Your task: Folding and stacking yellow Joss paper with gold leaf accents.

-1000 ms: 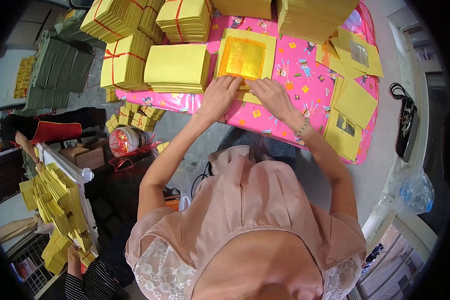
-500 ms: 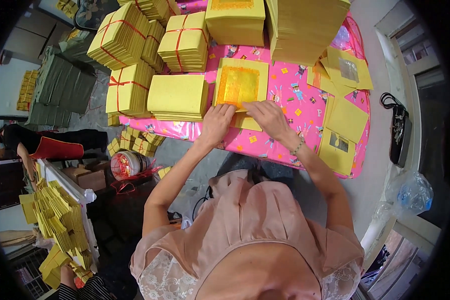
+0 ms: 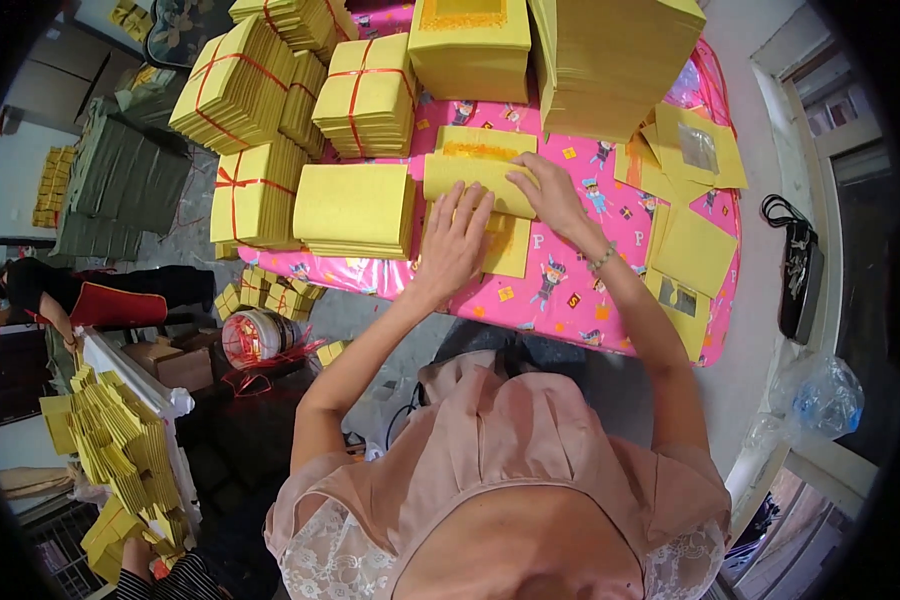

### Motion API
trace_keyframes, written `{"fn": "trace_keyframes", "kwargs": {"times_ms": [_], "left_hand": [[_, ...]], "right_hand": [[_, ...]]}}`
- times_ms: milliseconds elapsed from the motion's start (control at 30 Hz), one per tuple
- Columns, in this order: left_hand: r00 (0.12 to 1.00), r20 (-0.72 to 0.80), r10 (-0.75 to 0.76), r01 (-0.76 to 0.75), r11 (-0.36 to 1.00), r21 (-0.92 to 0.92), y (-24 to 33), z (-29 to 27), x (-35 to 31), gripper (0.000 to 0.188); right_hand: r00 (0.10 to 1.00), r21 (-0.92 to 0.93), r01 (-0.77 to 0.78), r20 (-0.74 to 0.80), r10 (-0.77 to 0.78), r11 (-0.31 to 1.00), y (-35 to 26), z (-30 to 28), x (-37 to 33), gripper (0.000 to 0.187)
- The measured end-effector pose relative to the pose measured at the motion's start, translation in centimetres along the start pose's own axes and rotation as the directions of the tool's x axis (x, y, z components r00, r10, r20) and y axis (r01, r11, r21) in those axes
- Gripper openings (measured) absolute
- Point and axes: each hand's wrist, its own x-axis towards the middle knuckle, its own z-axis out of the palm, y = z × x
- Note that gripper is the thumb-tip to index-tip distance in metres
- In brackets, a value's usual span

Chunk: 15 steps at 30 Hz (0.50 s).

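Note:
A yellow paper sheet lies before me on the table, its near part folded over so that only a strip of its orange-gold patch shows at the far side. My left hand rests on the fold with its fingers stretched out. At the sheet's right end, my right hand has thumb and fingers closed on the folded edge. Under the near side, another yellow sheet sticks out. Just left of my hands sits a stack of folded yellow paper, without a ribbon.
Bundles tied with red ribbon stand at the back left. A tall yellow stack rises behind, and loose yellow sheets lie right on the pink patterned tablecloth. Leftward, a co-worker bends by a table heaped with yellow paper.
The sheet's near part has been folded away from me, covering most of the gold patch. My left hand has flattened onto it; my right hand has moved slightly farther away.

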Motion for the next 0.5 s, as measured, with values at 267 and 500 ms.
{"fn": "trace_keyframes", "kwargs": {"times_ms": [267,500], "left_hand": [[0.992,0.102,-0.078,0.076,0.997,0.021,-1.1,2.6,3.3,0.075],[0.984,0.122,-0.134,0.133,0.991,0.016,-2.4,4.6,4.1,0.072]], "right_hand": [[0.993,-0.175,-0.118,0.009,0.121,0.977,4.2,0.7,4.8,0.03],[0.974,-0.268,-0.201,0.046,0.221,0.942,4.4,1.4,6.0,0.031]]}}
